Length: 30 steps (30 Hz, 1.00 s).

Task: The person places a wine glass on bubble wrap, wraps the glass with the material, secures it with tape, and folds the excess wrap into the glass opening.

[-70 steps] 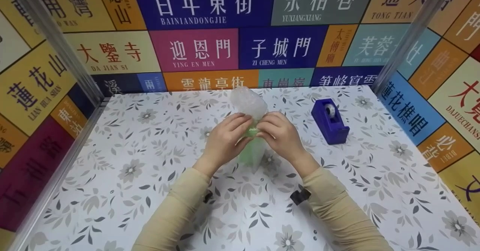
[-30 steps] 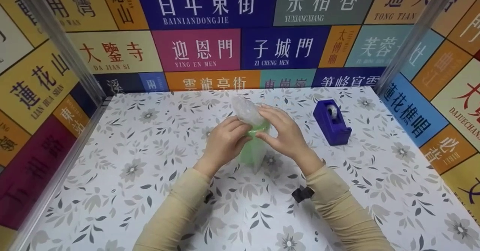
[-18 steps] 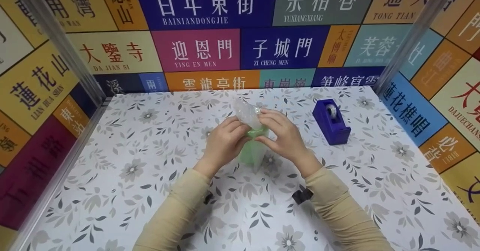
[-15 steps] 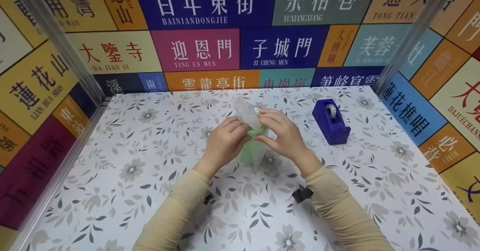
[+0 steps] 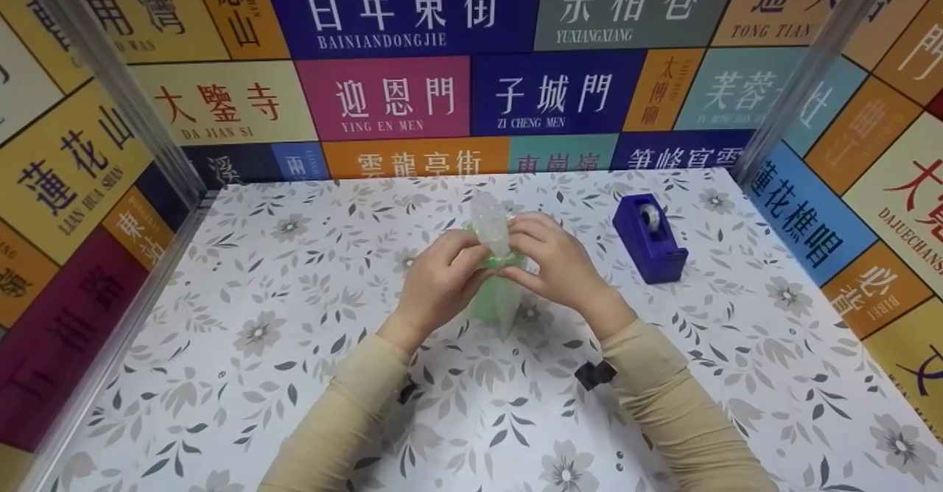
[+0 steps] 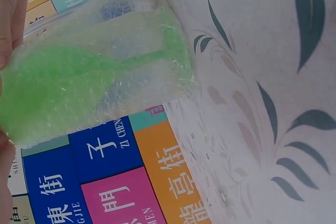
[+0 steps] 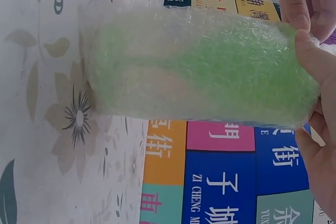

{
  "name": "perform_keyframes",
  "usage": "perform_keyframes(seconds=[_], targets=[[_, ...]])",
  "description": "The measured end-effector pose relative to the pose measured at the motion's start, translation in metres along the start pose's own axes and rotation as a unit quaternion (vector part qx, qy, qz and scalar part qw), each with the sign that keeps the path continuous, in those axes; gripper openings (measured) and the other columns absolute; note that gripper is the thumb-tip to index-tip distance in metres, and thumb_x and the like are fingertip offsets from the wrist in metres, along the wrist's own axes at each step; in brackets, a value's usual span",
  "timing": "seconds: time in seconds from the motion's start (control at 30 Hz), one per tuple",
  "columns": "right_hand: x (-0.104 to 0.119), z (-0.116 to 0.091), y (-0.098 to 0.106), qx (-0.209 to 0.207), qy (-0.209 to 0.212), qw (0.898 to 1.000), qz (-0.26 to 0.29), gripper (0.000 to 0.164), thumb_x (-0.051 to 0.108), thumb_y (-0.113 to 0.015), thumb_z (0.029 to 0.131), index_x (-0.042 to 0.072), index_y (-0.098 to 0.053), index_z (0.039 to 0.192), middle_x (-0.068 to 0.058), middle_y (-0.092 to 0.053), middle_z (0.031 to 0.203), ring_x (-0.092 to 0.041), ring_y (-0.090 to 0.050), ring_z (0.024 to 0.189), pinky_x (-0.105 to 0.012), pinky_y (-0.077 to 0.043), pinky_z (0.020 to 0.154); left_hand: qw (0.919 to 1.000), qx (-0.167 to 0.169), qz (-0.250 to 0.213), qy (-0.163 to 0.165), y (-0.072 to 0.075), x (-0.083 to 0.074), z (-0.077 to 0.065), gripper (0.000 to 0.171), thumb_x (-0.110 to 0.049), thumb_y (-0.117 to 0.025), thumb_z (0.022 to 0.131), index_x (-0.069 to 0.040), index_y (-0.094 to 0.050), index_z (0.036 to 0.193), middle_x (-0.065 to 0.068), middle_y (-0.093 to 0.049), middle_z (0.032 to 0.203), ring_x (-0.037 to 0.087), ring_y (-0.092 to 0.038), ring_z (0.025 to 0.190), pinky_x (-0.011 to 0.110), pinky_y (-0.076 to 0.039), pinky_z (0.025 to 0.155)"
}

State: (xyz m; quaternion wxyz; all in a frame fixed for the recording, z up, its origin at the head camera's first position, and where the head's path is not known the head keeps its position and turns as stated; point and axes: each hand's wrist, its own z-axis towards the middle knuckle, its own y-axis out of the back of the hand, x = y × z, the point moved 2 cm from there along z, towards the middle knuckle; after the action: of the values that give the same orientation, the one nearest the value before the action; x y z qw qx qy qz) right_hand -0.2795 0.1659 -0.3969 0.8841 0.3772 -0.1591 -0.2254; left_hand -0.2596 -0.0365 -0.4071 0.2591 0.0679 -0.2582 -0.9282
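Observation:
A green stemmed goblet [image 6: 58, 74] stands upright on the table inside a sleeve of clear bubble wrap [image 7: 157, 93]; its bowl, stem and foot show through. Above the rim, the loose top of the wrap [image 5: 489, 219] is bunched into a narrow upright tuft. From the left side, my left hand [image 5: 442, 267] pinches the wrap at the rim with thumb and fingers. Opposite it, my right hand [image 5: 556, 264] also pinches the wrap there, thumb near the rim's front. The fingertips of both hands nearly meet and are partly hidden.
A purple tape dispenser [image 5: 650, 240] with a roll of clear tape stands to the right of the hands. The floral tabletop [image 5: 309, 359] is bounded by walls of colourful sign panels [image 5: 398, 98] behind and at both sides.
The loose top of the bubble wrap has gone from wide and leaning left to a narrower, more upright tuft. My right fingers shifted along the rim and drew in closer; the goblet stayed put.

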Motion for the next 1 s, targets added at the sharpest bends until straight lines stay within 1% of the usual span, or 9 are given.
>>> perform_keyframes(seconds=[0.1,0.2,0.4,0.53,0.67,0.77,0.87,1.0], targets=[[-0.001,0.001,-0.001,0.004,0.007,1.000,-0.010,0.029,0.030,-0.079,0.086,0.004,-0.066,0.089,-0.010,-0.064,0.112,-0.029,-0.054,0.115,-0.039,-0.047,0.100,0.9999,-0.007,0.009,-0.011,0.003,-0.004,0.003,0.024,-0.019,-0.075,0.090,-0.007,-0.060,0.105,0.007,-0.059,0.102,0.021,-0.061,0.092,0.031,-0.056,0.080],[-0.001,0.002,-0.001,0.000,0.012,1.000,-0.016,0.027,0.028,-0.080,0.085,0.005,-0.067,0.088,-0.010,-0.064,0.110,-0.029,-0.054,0.114,-0.040,-0.049,0.097,0.9997,-0.007,0.018,-0.016,0.004,-0.007,0.005,0.025,-0.019,-0.075,0.090,-0.008,-0.060,0.107,0.007,-0.059,0.105,0.022,-0.062,0.096,0.032,-0.056,0.082],[-0.001,0.000,-0.002,-0.007,0.017,1.000,-0.011,0.028,0.027,-0.080,0.084,0.005,-0.063,0.082,-0.010,-0.062,0.102,-0.030,-0.054,0.109,-0.041,-0.048,0.096,0.9990,0.007,0.042,-0.015,0.002,-0.009,0.004,0.033,-0.019,-0.075,0.090,-0.006,-0.063,0.119,0.009,-0.062,0.121,0.025,-0.060,0.114,0.035,-0.057,0.088],[0.000,-0.001,-0.003,-0.012,0.016,1.000,-0.004,0.028,0.026,-0.081,0.083,0.005,-0.063,0.080,-0.010,-0.061,0.097,-0.031,-0.054,0.107,-0.041,-0.047,0.097,0.9986,0.032,0.042,-0.010,-0.002,-0.009,0.002,0.041,-0.019,-0.073,0.092,-0.004,-0.061,0.128,0.013,-0.059,0.131,0.028,-0.053,0.126,0.036,-0.052,0.097],[0.000,-0.003,-0.004,-0.014,0.021,1.000,-0.003,0.027,0.024,-0.082,0.082,0.005,-0.064,0.083,-0.009,-0.060,0.097,-0.031,-0.054,0.107,-0.041,-0.046,0.099,0.9974,0.064,0.032,-0.006,-0.002,-0.009,0.003,0.045,-0.020,-0.071,0.094,-0.001,-0.058,0.132,0.015,-0.057,0.136,0.030,-0.049,0.131,0.035,-0.046,0.104],[-0.001,-0.004,-0.006,-0.018,0.024,1.000,0.000,0.027,0.024,-0.083,0.082,0.006,-0.063,0.084,-0.009,-0.059,0.096,-0.031,-0.053,0.106,-0.042,-0.045,0.099,0.9961,0.083,0.030,-0.005,-0.001,-0.008,0.005,0.046,-0.023,-0.071,0.094,-0.001,-0.058,0.132,0.015,-0.057,0.136,0.030,-0.050,0.131,0.034,-0.044,0.106],[-0.003,-0.006,-0.008,-0.027,0.025,0.999,0.016,0.026,0.019,-0.084,0.080,0.006,-0.062,0.086,-0.009,-0.059,0.097,-0.031,-0.053,0.106,-0.042,-0.044,0.099,0.9949,0.095,0.034,-0.002,-0.001,-0.008,0.008,0.047,-0.027,-0.072,0.093,-0.001,-0.060,0.130,0.014,-0.059,0.133,0.029,-0.051,0.129,0.033,-0.043,0.107],[-0.006,-0.012,-0.011,-0.057,0.025,0.997,0.048,0.028,0.014,-0.086,0.075,0.004,-0.065,0.091,-0.009,-0.062,0.100,-0.031,-0.055,0.107,-0.041,-0.044,0.099,0.9932,0.107,0.045,-0.002,-0.002,-0.009,0.011,0.048,-0.030,-0.075,0.090,-0.002,-0.061,0.127,0.013,-0.062,0.130,0.028,-0.055,0.125,0.033,-0.044,0.107]])
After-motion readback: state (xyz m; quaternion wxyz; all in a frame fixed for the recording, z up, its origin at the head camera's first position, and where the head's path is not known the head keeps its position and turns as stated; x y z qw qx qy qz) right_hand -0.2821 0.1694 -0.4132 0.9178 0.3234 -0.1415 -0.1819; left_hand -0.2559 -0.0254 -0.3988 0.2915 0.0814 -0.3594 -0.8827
